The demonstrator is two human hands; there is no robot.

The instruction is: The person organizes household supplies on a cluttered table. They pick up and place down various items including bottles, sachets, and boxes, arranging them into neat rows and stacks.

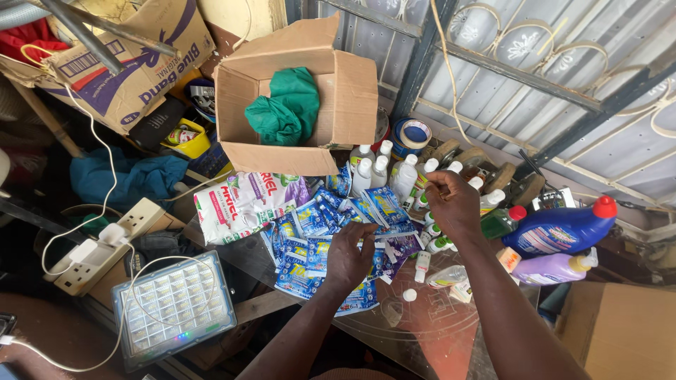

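My left hand (348, 257) rests palm down on a spread of small blue detergent sachets (318, 214) lying on a round glass table (436, 331). My right hand (454, 204) is closed among a cluster of small white-capped bottles (394, 172); its fingers curl around something I cannot make out. A large white and purple detergent bag (239, 200) lies left of the sachets. An open cardboard box (296, 98) with green cloth (285, 109) inside stands behind them.
A big blue bottle with a red cap (563, 229) and a purple bottle (553, 267) lie at the right. A square LED lamp panel (172, 306), a white power strip (105, 246) with cables, and tape rolls (412, 134) surround the table. Another cardboard box (620, 331) is at bottom right.
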